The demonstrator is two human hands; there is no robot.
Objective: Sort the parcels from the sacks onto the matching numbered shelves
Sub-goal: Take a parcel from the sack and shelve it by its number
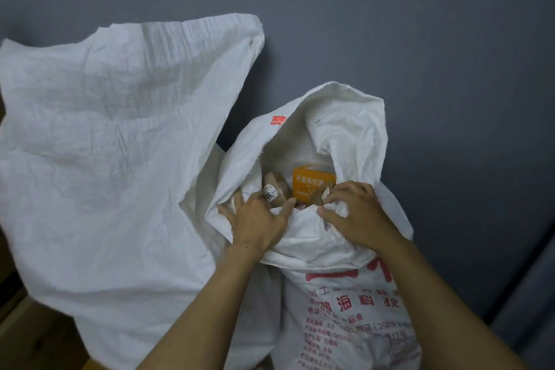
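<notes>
A white woven sack with red print (pixel 339 294) stands open in front of me. Inside its mouth lie an orange box (pixel 312 183) and brown parcels with white labels (pixel 274 185). My left hand (pixel 258 219) rests on the sack's near-left rim, fingers spread and reaching in toward a labelled brown parcel. My right hand (pixel 354 216) grips the bunched near-right rim of the sack, fingers curled over the cloth beside another brown parcel (pixel 319 195). A second, larger white sack (pixel 105 159) stands to the left, its mouth facing away.
A grey-blue wall (pixel 420 39) rises behind both sacks. Wooden flooring or boards (pixel 27 330) show at the lower left. A grey surface (pixel 528 309) lies at the lower right.
</notes>
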